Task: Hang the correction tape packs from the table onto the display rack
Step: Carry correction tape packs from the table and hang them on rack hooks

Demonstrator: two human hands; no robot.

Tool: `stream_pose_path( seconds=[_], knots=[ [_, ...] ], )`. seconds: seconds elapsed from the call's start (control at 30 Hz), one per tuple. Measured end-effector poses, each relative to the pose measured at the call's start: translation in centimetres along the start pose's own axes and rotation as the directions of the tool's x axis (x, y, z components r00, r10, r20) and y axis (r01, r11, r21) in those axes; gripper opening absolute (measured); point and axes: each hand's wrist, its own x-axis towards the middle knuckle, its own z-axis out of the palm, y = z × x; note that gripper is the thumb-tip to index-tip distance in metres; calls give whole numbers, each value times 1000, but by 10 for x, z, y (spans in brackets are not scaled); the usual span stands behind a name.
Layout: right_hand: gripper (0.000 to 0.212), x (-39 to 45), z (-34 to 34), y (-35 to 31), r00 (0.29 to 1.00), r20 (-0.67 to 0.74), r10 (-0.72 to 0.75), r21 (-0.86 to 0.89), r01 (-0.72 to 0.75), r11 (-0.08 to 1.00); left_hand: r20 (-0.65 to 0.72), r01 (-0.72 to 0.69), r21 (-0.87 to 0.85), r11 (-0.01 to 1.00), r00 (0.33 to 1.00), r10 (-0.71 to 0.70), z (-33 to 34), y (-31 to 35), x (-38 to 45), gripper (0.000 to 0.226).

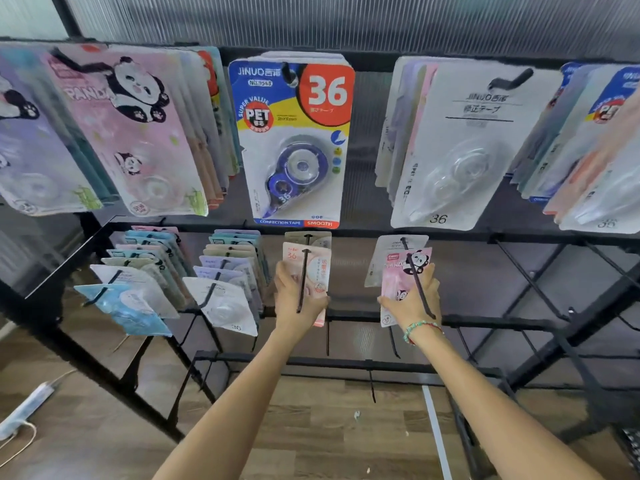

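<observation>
My left hand (294, 299) grips a pale peach correction tape pack (313, 268) threaded on a black hook (302, 282) of the display rack's middle row. Another pack (311, 238) hangs behind it on the same hook. My right hand (414, 301) holds a pink panda pack (398, 275) on the neighbouring hook (417, 282), with a white pack (388, 251) behind it. The table is out of view.
The black wire display rack (485, 322) carries full top-row hooks: panda packs (131, 133), a blue-yellow pack (294, 140), white packs (460, 147). Two filled hooks (145, 282) hang left of my hands. Bare hooks (530, 278) stick out at right. A power strip (24, 410) lies on the wooden floor.
</observation>
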Motion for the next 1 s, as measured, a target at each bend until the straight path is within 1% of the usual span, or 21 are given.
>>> stream_pose_path(
  seconds=[0.13, 0.37, 0.5, 0.63, 0.7, 0.77, 0.87, 1.0],
  knots=[
    [117, 15, 10, -6, 1000, -9, 12, 13, -12, 1000, -61, 6, 1, 1000, 998, -6, 10, 2, 18, 104],
    [113, 26, 15, -8, 999, -39, -22, 34, 24, 999, -89, 42, -27, 999, 995, -44, 25, -7, 35, 105],
    [116, 23, 15, -8, 999, -44, -19, 50, 21, 999, -112, 40, -35, 999, 993, -44, 25, -7, 34, 108],
    [123, 17, 12, -8, 1000, -28, 14, 59, -12, 998, -101, 29, 7, 1000, 994, -28, 19, -7, 31, 120],
    [125, 11, 9, -7, 999, 1, 38, 36, -38, 999, -92, 20, 33, 999, 996, -17, 15, -7, 25, 127],
    [125, 3, 5, -6, 999, 25, 40, -1, -40, 999, -77, 7, 54, 999, 997, -3, 10, -5, 18, 129],
    [119, -16, -3, -4, 997, 67, 28, -39, -25, 999, -49, -29, 54, 998, 998, 31, 1, -4, 4, 125],
    [107, -46, -17, 0, 988, 147, -35, -127, 54, 990, -28, -127, 86, 988, 991, 130, -13, 0, -27, 109]
  ],
)
